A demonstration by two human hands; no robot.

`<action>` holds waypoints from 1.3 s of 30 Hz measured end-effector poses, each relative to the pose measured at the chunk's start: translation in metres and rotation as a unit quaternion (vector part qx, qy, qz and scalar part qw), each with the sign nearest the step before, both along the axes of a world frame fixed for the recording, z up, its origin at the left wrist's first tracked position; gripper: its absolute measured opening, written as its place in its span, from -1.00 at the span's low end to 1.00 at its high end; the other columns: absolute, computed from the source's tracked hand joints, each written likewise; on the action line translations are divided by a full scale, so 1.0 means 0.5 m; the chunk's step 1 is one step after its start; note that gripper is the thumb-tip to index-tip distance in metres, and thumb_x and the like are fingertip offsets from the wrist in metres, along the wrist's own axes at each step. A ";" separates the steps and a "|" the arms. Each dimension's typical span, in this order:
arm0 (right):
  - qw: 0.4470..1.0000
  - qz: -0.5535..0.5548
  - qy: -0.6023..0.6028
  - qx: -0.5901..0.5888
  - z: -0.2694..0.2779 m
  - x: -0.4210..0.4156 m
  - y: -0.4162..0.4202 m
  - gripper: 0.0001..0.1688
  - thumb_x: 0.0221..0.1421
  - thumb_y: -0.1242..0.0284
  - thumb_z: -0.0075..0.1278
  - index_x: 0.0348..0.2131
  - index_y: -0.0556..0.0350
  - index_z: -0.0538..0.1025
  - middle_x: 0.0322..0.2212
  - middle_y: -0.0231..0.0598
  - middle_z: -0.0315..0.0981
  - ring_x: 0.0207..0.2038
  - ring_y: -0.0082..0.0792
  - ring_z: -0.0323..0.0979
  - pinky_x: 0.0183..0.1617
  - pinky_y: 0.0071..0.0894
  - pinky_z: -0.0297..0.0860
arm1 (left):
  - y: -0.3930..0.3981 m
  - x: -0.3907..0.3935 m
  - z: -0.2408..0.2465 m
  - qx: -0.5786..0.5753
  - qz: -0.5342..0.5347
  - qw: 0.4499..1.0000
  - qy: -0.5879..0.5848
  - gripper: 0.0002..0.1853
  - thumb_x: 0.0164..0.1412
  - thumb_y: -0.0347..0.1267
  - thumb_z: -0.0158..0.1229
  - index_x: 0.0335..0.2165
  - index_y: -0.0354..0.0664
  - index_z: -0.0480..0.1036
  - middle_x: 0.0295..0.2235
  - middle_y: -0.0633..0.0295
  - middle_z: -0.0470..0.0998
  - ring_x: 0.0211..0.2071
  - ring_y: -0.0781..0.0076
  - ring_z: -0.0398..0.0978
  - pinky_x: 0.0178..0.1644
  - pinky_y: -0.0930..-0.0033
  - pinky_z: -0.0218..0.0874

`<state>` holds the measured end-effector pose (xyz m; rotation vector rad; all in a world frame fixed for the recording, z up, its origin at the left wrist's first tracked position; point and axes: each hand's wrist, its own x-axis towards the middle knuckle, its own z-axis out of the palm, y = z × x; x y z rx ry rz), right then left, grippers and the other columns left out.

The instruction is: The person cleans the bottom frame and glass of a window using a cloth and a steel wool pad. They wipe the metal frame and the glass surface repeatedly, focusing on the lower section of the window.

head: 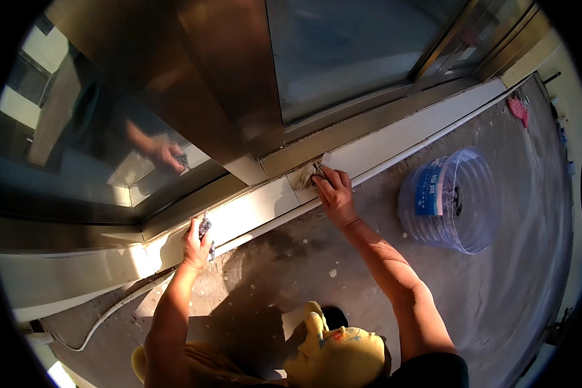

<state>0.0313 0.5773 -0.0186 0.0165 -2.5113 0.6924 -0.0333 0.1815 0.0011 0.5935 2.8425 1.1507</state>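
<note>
My left hand (196, 246) grips a dark, curly scouring pad (204, 227), probably metal wool, at the sunlit part of a white tiled ledge (254, 206). Farther right, the fingers of my right hand (337, 196) press a wet-looking, greyish-brown cloth (306, 176) onto the same ledge, close to a tile joint. The ledge runs along the foot of a brownish metal window frame (315, 140). Part of the cloth is hidden under my fingers.
A clear plastic bucket (419, 228) with a blue label stands on the concrete floor (291, 252), right of my right arm. A pale hose (102, 317) lies along the ledge's foot. Glass panes (349, 53) rise above. A pink cloth-like item (518, 111) lies far right.
</note>
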 end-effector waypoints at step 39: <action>0.980 -0.193 -0.012 0.051 0.024 -0.166 0.175 -0.65 0.00 0.54 0.04 -0.14 0.02 0.50 -0.09 -0.21 0.39 -0.07 -0.11 0.32 -0.05 -0.12 0.23 | 0.012 0.020 -0.052 -0.016 0.124 0.988 0.094 -0.48 0.13 -0.10 0.00 -0.11 -0.33 0.37 -0.40 -0.04 0.49 -0.37 0.00 0.51 -0.22 0.11 0.33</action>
